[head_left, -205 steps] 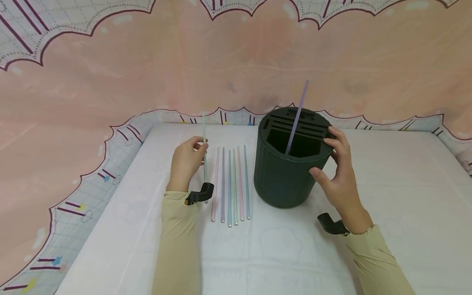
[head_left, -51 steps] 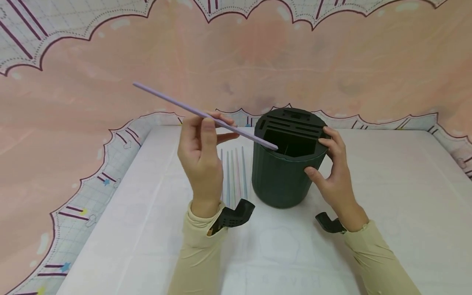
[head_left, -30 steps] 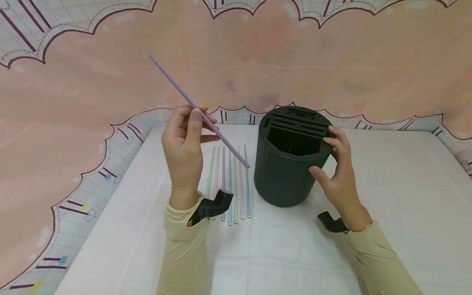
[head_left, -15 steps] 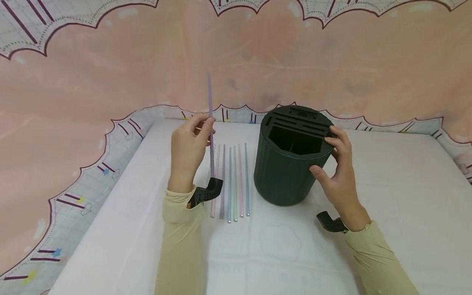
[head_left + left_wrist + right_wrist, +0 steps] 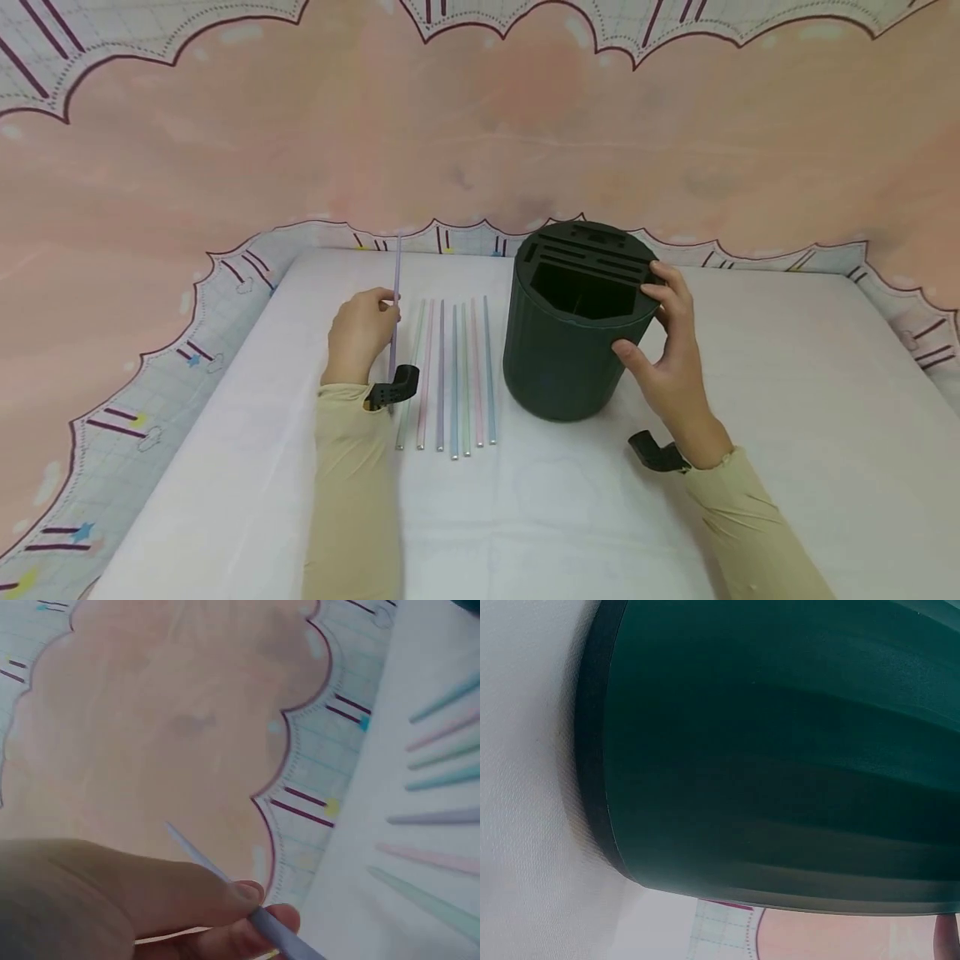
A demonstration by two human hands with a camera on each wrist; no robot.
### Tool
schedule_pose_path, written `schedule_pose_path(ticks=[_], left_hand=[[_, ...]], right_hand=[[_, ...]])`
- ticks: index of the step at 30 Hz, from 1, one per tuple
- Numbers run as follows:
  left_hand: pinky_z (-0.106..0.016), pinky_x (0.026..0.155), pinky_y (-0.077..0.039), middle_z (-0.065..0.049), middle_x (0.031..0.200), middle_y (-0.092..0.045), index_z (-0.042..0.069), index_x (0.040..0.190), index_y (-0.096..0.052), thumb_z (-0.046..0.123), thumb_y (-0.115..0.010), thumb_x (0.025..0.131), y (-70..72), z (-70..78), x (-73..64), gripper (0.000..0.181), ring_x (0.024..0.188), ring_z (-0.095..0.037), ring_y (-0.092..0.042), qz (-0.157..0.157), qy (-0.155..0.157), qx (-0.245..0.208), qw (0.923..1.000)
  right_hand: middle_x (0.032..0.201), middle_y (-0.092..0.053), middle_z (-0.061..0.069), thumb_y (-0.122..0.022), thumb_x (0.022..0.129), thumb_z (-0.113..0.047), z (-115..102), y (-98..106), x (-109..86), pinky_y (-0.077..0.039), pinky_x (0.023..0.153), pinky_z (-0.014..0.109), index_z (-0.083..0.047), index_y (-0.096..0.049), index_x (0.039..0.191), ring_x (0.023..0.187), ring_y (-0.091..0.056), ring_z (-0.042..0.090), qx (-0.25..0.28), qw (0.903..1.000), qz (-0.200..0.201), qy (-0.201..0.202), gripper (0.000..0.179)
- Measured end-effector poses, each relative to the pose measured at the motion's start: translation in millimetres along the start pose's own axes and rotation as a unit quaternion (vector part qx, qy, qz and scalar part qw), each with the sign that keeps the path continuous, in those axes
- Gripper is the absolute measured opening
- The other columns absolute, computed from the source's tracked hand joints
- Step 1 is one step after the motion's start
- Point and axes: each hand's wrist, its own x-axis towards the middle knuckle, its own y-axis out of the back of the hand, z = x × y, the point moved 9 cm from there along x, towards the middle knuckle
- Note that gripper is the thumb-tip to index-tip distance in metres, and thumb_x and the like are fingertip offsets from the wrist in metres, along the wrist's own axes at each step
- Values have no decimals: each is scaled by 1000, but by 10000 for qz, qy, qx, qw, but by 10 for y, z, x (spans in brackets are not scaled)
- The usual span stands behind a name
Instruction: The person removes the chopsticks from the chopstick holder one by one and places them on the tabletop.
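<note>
My left hand pinches a thin purple stick between thumb and fingers, just left of a row of similar sticks. In the left wrist view, the thumb lies over the purple stick. My right hand holds a dark green cylindrical holder at its right side, fingers on the rim and thumb in front. Slots and one wide opening mark the holder's top, and no stick rises out of it. The holder's ribbed side fills most of the right wrist view.
Several pastel sticks, including a light green one and a blue one, lie side by side on the white tabletop between the left hand and the holder. A patterned peach cloth hangs behind the table.
At first the purple stick leaned in the holder while my left hand held a green one. Now the green stick lies in the row, and the purple one has come out, turned upright and moved down-left.
</note>
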Motion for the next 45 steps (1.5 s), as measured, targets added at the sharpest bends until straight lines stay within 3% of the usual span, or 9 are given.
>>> schedule_pose_path(ticks=[6, 13, 19, 26, 29, 32, 37, 41, 45], left_hand=[[-34, 62, -45, -11, 109, -59, 6, 123, -52, 15, -46, 86, -221, -201, 78, 38, 82, -24, -56, -642, 147, 269, 9975], [-39, 72, -45, -11, 111, -58, 5, 119, -54, 12, -47, 81, -395, -319, 82, 39, 93, -27, -54, -859, 308, 343, 9952], [-40, 66, -45, -15, 114, -57, 5, 118, -54, 9, -48, 80, -411, -312, 37, 39, 89, -30, -54, -895, 320, 613, 9936], [-30, 50, -41, -13, 92, -59, 5, 122, -49, 7, -51, 78, -402, -309, -19, 44, 65, -23, -53, -1082, 257, 522, 9924], [-33, 56, -44, -13, 97, -59, 6, 129, -42, 9, -48, 82, -259, -230, -51, 47, 72, -23, -55, -899, 110, 474, 9948], [-41, 68, -45, -12, 113, -55, 9, 135, -36, 17, -44, 88, -36, -61, -97, 49, 91, -27, -54, -390, -110, 374, 9985], [-45, 75, -44, -11, 124, -49, 14, 138, -33, 20, -43, 92, 156, 252, -200, 47, 103, -30, -50, 243, -789, 111, 9965], [-47, 81, -42, -15, 126, -47, 13, 137, -35, 8, -46, 90, 132, 397, -275, 48, 108, -33, -48, 502, -1383, 299, 9887], [-50, 86, -39, -15, 130, -44, 13, 137, -36, 13, -48, 91, 77, 412, -275, 47, 113, -35, -43, 634, -1673, 614, 9820]], right_hand=[[140, -23, 18, -57, 82, -46, 6, -8, -5, -25, 99, 48, 6, -34, 122, 129, -22, 28, -8, 10000, 20, -85, 69], [140, -23, 18, -57, 82, -46, -11, -6, 4, -28, 100, 41, 6, -35, 122, 128, -24, 27, -70, 9999, -34, -79, 70], [139, -24, 19, -56, 82, -48, -63, 20, 0, -28, 100, 34, 7, -35, 122, 127, -24, 28, -177, 9998, 8, -42, 71], [140, -23, 21, -55, 83, -48, -89, 2, -27, -27, 101, 28, 8, -34, 122, 128, -24, 30, -157, 9999, 33, 41, 72], [141, -20, 22, -52, 85, -48, -73, -14, -41, -28, 100, 30, 9, -30, 126, 129, -23, 31, -182, 9997, 33, 143, 74], [144, -17, 21, -46, 88, -47, -10, 22, -50, -28, 101, 31, 8, -24, 132, 130, -22, 32, -174, 9997, 3, 174, 75], [145, -22, 5, -40, 95, -30, 328, 246, -89, -27, 102, 32, -7, -27, 140, 130, -26, 24, -682, 9967, -9, -451, 52], [145, -25, -4, -40, 96, -21, 675, 514, -164, -23, 104, 40, -20, -32, 139, 131, -23, 16, -1698, 9774, -322, -1220, 44], [145, -25, 0, -39, 96, -20, 851, 800, -185, -23, 98, 53, -14, -37, 137, 130, -25, 26, -2623, 9481, -949, -1528, 41]])
